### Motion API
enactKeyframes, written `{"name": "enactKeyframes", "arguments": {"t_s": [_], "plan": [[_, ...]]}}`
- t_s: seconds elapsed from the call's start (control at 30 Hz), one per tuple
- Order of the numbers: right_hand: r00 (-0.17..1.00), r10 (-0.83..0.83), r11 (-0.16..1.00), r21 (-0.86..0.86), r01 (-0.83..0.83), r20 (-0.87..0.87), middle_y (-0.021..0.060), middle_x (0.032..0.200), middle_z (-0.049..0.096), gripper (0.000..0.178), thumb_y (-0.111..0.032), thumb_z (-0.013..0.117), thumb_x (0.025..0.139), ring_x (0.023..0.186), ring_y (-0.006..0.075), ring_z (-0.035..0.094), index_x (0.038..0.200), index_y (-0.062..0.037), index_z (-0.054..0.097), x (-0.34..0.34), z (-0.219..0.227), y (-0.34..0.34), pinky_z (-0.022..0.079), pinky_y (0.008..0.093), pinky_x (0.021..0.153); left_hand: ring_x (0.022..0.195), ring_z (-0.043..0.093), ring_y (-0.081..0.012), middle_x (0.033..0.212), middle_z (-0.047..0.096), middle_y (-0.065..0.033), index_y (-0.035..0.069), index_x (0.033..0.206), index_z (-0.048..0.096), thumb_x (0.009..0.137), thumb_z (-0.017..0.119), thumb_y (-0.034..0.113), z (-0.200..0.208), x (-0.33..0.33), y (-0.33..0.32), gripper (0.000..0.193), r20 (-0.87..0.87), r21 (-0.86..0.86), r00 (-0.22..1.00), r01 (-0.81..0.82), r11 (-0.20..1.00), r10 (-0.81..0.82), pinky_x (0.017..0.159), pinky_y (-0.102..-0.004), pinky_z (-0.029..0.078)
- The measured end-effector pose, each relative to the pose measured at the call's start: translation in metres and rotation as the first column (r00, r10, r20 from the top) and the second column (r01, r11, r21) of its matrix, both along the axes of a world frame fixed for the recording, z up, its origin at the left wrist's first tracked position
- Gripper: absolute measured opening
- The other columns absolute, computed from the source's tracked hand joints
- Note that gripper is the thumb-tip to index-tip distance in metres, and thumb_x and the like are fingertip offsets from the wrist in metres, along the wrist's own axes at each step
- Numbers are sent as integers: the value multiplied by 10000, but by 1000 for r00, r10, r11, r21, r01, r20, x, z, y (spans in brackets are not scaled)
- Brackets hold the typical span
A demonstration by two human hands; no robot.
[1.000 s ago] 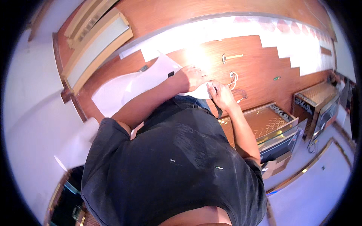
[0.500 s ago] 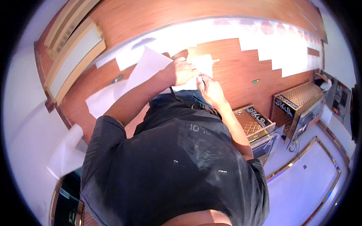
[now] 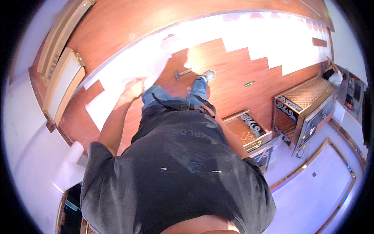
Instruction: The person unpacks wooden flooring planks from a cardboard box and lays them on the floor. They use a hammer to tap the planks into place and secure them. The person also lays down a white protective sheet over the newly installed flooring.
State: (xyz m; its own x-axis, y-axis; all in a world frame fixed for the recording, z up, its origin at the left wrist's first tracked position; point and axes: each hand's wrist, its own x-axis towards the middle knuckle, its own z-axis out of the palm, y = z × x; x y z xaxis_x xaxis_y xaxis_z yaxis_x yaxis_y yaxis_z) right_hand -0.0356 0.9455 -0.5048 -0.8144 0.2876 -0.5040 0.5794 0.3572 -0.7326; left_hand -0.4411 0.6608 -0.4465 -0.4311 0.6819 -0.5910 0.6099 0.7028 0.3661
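My left hand (image 3: 132, 89) reaches forward and grips the edge of a thin white sheet (image 3: 154, 68) that lies over the wooden plank floor (image 3: 233, 70). The sheet is blurred and bright. My right forearm runs down beside my dark grey shirt, and the hand itself is hidden behind my waist. My leg in blue jeans ends in a grey shoe (image 3: 209, 75) on the planks. A hammer (image 3: 182, 73) lies on the floor just left of that shoe, between it and my left hand.
A small green pen-like item (image 3: 249, 83) lies on the planks to the right. White underlay (image 3: 272, 43) covers the floor beyond the stepped plank edge. Patterned metal cabinets (image 3: 307, 97) stand at the right, wooden door frames (image 3: 62, 78) at the left.
Both hands were together on the white sheet; now only the left holds it, further left. The right hand has dropped out of sight. My leg, shoe and the hammer have come into view.
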Motion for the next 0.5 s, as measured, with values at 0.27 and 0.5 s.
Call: {"name": "enactKeyframes", "arguments": {"t_s": [0.27, 0.5], "plan": [[839, 471, 879, -70, -471, 271, 283, 970, 677, 437, -426, 562, 984, 926, 451, 669, 1009, -1, 659, 25, 12, 182, 518, 518, 827, 1143, 607, -404, 1186, 658, -218, 51, 1091, 683, 1018, 528, 305, 9, 156, 157, 306, -26, 130, 940, -333, 934, 339, 995, -479, 479], [847, 427, 904, -160, -396, 317, 268, 1069, 710, 355, -300, 562, 906, 999, 452, 690, 1083, -16, 680, 32, -7, 276, 543, 526, 834, 1086, 614, -425, 1119, 654, -231, 45, 1099, 656, 1029, 497, 301, -1, 179, 263, 311, 138, 80, 937, -333, 939, 321, 947, -490, 486]]}}
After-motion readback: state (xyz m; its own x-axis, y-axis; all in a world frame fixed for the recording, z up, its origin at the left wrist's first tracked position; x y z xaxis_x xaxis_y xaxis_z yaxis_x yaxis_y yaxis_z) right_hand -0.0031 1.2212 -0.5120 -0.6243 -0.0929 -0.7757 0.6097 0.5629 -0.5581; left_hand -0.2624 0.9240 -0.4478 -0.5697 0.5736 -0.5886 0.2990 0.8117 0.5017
